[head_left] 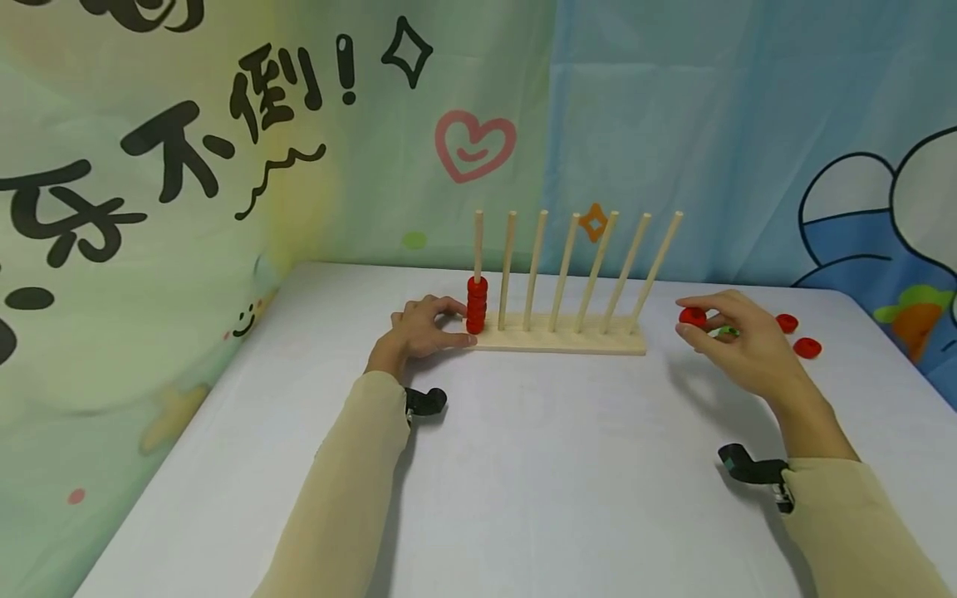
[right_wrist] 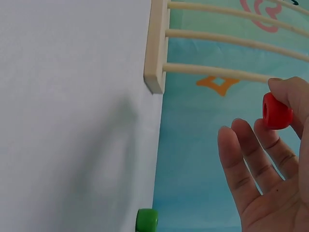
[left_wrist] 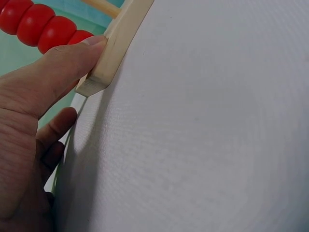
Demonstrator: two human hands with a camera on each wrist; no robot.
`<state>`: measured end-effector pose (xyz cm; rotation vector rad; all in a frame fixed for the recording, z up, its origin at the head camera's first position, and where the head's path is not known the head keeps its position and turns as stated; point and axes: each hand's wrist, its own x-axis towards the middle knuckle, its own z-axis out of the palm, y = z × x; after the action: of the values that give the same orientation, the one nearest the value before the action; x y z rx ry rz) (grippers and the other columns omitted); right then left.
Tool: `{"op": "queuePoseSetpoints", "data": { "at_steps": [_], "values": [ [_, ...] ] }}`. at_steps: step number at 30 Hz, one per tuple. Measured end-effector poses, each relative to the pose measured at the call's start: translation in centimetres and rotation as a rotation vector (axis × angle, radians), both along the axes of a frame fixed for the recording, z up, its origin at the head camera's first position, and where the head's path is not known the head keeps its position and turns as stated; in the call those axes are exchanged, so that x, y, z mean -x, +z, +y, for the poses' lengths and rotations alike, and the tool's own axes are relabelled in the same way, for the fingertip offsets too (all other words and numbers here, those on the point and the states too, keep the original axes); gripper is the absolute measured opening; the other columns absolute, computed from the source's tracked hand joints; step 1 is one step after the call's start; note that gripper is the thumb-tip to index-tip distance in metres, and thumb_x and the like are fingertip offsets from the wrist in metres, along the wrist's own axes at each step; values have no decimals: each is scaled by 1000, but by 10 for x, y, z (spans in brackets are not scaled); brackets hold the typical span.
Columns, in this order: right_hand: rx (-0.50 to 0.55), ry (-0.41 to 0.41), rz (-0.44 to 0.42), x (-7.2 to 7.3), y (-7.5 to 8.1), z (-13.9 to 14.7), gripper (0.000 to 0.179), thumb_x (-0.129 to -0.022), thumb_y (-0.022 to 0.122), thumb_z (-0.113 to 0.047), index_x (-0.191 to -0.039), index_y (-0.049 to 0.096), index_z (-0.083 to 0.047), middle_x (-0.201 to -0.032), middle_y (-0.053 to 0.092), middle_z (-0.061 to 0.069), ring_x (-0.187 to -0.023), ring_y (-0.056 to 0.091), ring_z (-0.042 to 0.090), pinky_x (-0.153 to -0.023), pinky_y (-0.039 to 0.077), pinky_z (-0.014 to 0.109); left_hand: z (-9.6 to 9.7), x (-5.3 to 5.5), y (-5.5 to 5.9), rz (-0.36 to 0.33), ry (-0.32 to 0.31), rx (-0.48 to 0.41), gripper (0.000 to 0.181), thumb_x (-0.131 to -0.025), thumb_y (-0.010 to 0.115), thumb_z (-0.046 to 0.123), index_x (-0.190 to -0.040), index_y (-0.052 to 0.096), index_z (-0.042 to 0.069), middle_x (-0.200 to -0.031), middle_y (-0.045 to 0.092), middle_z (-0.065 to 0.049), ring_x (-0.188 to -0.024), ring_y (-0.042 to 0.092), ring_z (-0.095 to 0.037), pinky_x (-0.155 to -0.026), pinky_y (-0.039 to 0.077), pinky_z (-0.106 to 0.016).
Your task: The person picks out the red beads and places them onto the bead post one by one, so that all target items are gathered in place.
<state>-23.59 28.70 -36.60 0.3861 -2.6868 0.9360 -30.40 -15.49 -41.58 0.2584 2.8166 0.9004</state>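
Observation:
A wooden rack point(head_left: 561, 339) with several upright pegs stands toward the back of the table. Several red beads point(head_left: 476, 306) are stacked on its leftmost peg. My left hand point(head_left: 424, 326) grips the left end of the rack's base, the thumb on the front edge beside the stack; in the left wrist view the thumb point(left_wrist: 79, 58) presses the wood under the beads. Right of the rack, my right hand point(head_left: 740, 336) pinches one red bead point(right_wrist: 277, 112) between thumb and fingertip above the table. The other fingers of that hand point(right_wrist: 236, 159) are spread out, and the bead's hole shows.
Two red beads point(head_left: 807, 348) lie on the table beyond the right hand. A green bead point(right_wrist: 147, 220) shows behind that hand, partly hidden in the head view. A printed cloth point(head_left: 635, 124) hangs behind the white table point(head_left: 553, 465).

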Motion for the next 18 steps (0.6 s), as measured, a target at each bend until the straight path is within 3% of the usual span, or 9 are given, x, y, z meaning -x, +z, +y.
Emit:
{"op": "queuePoseSetpoints", "data": {
  "at_steps": [9, 18],
  "values": [
    [20, 69, 42, 5, 5, -12, 38, -91, 73, -25, -128, 65, -20, -114, 61, 0, -84, 57, -1, -63, 48, 15, 0, 0, -1, 7, 1, -4, 54, -78, 76, 52, -125, 61, 31, -137, 50, 2, -130, 33, -28, -102, 23, -51],
    [88, 139, 64, 4, 5, -29, 34, -91, 73, -17, -124, 67, -18, -111, 61, -3, -84, 59, 6, -69, 48, 11, 0, 0, 0, -3, 3, 0, 53, -78, 76, 53, -124, 61, 33, -141, 47, 0, -131, 31, -29, -104, 21, -52]
  ]
}}
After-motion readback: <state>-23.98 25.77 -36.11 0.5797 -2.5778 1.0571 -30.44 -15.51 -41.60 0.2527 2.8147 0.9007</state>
